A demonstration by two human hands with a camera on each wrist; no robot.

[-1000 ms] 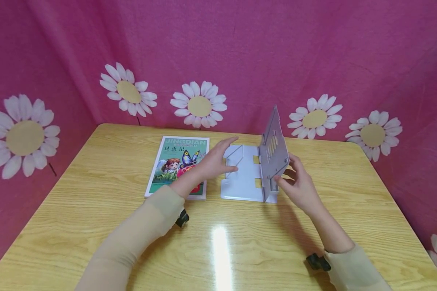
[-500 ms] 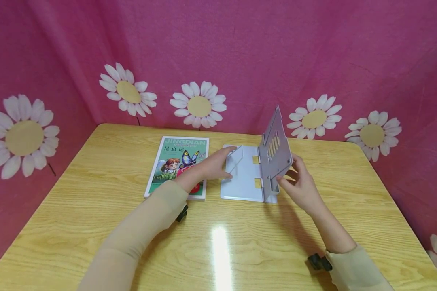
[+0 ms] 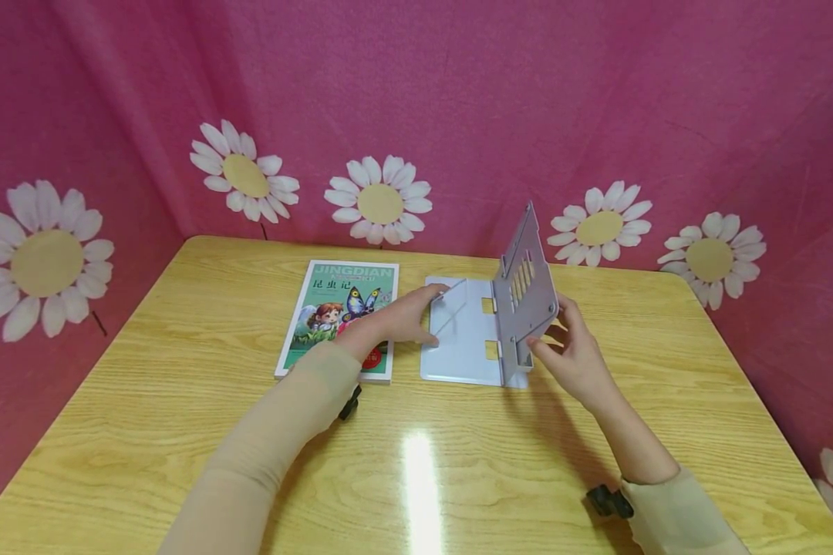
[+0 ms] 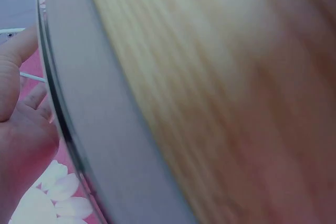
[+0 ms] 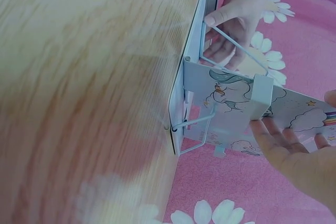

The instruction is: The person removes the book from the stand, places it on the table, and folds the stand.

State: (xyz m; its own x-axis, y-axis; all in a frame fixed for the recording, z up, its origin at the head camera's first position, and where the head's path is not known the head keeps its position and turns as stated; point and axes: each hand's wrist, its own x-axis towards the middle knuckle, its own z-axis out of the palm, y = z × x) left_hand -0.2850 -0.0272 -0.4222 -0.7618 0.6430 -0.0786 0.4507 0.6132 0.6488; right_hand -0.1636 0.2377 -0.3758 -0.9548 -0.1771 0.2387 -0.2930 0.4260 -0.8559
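Observation:
A white metal book stand (image 3: 468, 354) lies opened out on the table, its back panel (image 3: 521, 308) standing nearly upright at the right end. My left hand (image 3: 408, 317) holds the wire support (image 5: 237, 44) at the left end of the base, thumb on one side and fingers on the other. With my right hand (image 3: 575, 361) I grip the panel by its lower right edge, thumb in front and fingers behind. The right wrist view shows the panel's printed face with a unicorn and clouds, a white ledge (image 5: 261, 97) and a second wire bracket (image 5: 207, 129) below.
A green-covered book (image 3: 312, 308) lies just left of the stand, partly under my left forearm; its page edge (image 4: 100, 77) fills part of the left wrist view. The wooden table (image 3: 514, 470) ends at a pink daisy-print cloth (image 3: 458, 116) behind.
My left hand has come down and left from above the base onto the wire support, whose outline has shifted slightly right. The panel has leaned a little to the right with my right hand.

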